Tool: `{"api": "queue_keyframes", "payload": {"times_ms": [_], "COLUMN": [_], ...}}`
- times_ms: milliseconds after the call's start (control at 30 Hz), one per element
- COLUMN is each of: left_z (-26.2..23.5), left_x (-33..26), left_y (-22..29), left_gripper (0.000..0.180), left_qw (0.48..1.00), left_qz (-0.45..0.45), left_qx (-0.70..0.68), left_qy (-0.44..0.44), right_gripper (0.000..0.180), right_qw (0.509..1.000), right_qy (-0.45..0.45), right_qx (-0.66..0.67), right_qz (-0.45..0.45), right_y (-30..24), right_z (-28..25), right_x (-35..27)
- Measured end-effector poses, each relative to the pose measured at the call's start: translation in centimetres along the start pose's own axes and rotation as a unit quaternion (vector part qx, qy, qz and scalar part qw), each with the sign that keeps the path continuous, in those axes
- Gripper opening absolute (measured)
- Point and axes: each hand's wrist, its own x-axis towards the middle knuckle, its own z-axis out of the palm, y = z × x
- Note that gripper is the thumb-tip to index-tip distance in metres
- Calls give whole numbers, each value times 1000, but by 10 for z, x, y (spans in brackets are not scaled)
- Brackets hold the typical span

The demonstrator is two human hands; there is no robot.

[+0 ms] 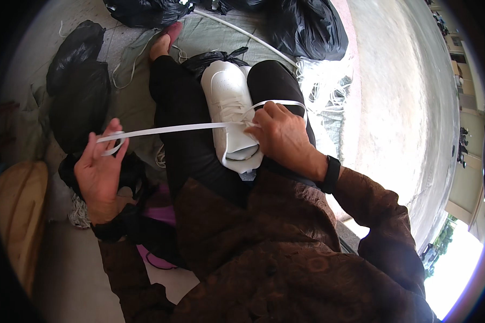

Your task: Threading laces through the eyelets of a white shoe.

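A white sneaker (pixel 229 102) is lying on the person's lap, resting between the two thighs in black trousers with its toe pointing away from the body and its opening toward the waist. A flat white shoelace (pixel 178 128) is running out of the eyelets near the shoe's tongue and stretching taut to the person's left.

The left hand (pixel 99 172) is being held out to the side, palm turned up, with the end of the lace looped around its fingers (pixel 115 141) — they are curling loosely about the strip rather than lying flat, and the thumb is standing apart from them. The right hand (pixel 283 137) is resting on the sneaker's side by the lacing; its fingers (pixel 255 119) are pressing together and pinching the lace where it leaves the shoe, while a second stretch of lace is arching over the back of this hand toward the right knee. A black watch (pixel 331 173) is sitting on the right wrist, just above the cuff of a brown patterned sleeve.

Around the person, several black plastic bags (pixel 78 81) are lying on a grey-green cloth spread on the floor — one group at the left, more at the top of the view. A heap of loose white laces (pixel 323 81) is lying beside the right knee, near the edge of a pale concrete floor (pixel 399 107).
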Motion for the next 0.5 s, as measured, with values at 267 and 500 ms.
{"api": "queue_keyframes", "payload": {"times_ms": [267, 500], "left_z": [-94, -142], "left_x": [7, 34], "left_y": [19, -4], "left_gripper": [23, 12], "left_qw": [963, 921], "left_qz": [-3, 27], "left_qx": [-267, -320], "left_qy": [26, -220], "right_gripper": [13, 30], "right_qw": [990, 983], "right_qy": [89, 129], "right_qx": [-54, -55], "right_qz": [-91, -121], "right_y": [7, -7], "right_z": [2, 5], "right_x": [-4, -7]}}
